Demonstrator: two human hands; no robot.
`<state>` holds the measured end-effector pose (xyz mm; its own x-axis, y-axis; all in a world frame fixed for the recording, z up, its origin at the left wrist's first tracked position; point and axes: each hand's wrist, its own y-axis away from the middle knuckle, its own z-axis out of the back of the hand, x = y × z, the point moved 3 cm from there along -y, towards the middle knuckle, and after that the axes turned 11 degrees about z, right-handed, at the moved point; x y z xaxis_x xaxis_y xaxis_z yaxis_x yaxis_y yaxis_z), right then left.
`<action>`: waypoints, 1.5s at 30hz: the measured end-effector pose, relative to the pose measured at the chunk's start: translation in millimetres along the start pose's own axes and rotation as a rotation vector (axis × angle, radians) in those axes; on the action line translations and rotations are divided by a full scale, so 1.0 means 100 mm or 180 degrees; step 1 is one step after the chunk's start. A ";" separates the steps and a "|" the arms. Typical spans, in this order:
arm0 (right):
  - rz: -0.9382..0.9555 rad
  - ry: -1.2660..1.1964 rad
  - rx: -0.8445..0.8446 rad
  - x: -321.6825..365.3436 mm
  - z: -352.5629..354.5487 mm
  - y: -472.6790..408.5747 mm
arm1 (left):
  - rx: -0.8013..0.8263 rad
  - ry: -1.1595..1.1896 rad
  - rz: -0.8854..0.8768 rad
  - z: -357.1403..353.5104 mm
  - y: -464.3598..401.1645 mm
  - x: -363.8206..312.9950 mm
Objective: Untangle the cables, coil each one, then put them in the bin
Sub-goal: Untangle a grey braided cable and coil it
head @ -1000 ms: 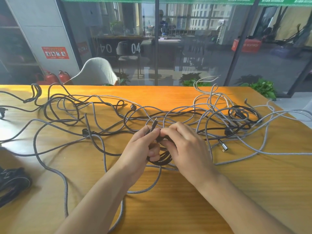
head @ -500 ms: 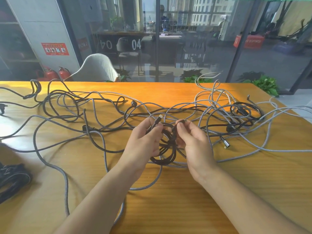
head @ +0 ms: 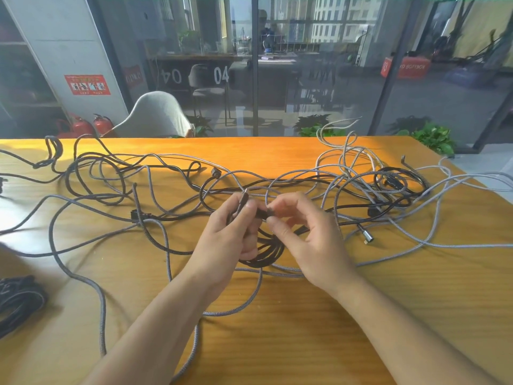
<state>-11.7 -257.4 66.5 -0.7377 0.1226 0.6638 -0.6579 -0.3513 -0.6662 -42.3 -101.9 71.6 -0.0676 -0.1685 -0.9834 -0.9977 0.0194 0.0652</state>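
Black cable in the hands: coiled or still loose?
Coiled. The black cable hangs in stacked loops below the left hand, which grips it; the right hand pinches its end.

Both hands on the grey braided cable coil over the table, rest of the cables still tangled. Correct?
Not quite: the coil held by the left hand and right hand is black, not grey braided, as the head view shows. It is over the table, and the other cables are still tangled.

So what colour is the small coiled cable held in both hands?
Black, the thin coiled cable; the head view shows it.
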 end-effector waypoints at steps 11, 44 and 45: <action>-0.0031 0.0070 -0.0414 0.00 0.01 -0.01 | 0.0139 -0.0005 -0.0010 0.05 -0.01 0.04; -0.1007 -0.1305 -0.0225 0.05 -0.02 -0.06 | 0.0299 0.0995 -0.0011 0.04 -0.02 -0.06; -0.1015 -0.1426 -0.0243 0.07 -0.06 -0.04 | 0.0296 0.1019 -0.0036 0.00 -0.01 -0.05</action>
<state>-15.4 -249.0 72.1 -0.3747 -0.2007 0.9052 -0.8594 -0.2911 -0.4203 -40.8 -101.0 76.1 -0.0702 -0.4700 -0.8799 -0.9944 0.1030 0.0243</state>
